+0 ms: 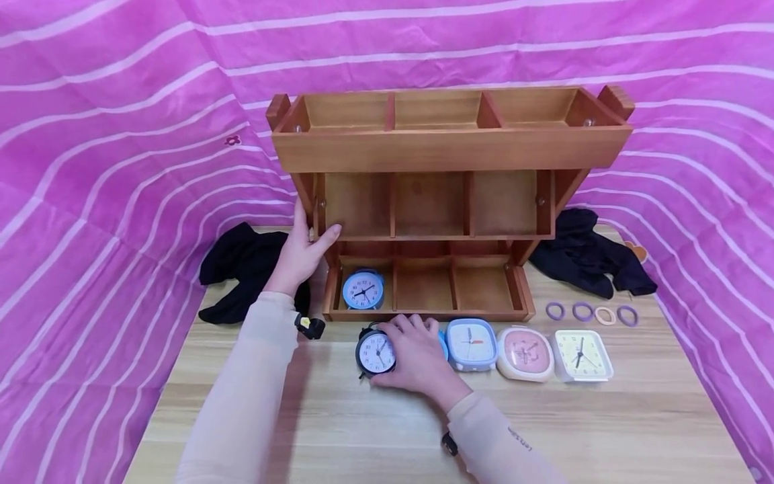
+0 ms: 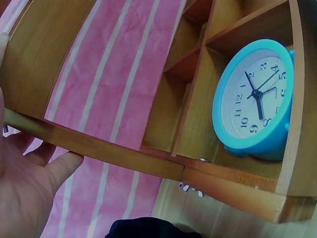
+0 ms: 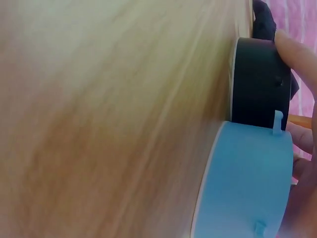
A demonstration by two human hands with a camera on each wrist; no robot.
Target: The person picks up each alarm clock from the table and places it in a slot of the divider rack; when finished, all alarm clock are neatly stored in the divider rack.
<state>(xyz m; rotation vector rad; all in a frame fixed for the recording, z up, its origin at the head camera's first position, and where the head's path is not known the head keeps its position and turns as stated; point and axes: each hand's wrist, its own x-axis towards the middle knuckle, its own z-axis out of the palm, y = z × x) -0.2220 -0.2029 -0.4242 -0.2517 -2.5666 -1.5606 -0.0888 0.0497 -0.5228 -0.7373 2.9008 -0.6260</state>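
Observation:
My left hand [image 1: 301, 254] grips the left side of a tiered wooden organizer [image 1: 447, 151], thumb toward the front and fingers behind the side strut [image 2: 114, 151]. My right hand [image 1: 417, 356] holds a black twin-foot alarm clock [image 1: 375, 353] on the table, just before the organizer's bottom tier. In the right wrist view, a fingertip lies on the black clock's casing [image 3: 260, 79]. Beside it is a light blue round clock [image 3: 242, 183], mostly hidden under the hand in the head view. Another blue alarm clock [image 1: 363, 290] stands in the bottom-left compartment.
Rightward in the row are a blue square clock [image 1: 471, 343], a pink-faced clock [image 1: 525, 353] and a white square clock [image 1: 582, 355]. Several hair ties [image 1: 583, 311] lie behind them. Black cloths [image 1: 238, 265] flank the organizer, with striped fabric [image 1: 121, 202] around the table.

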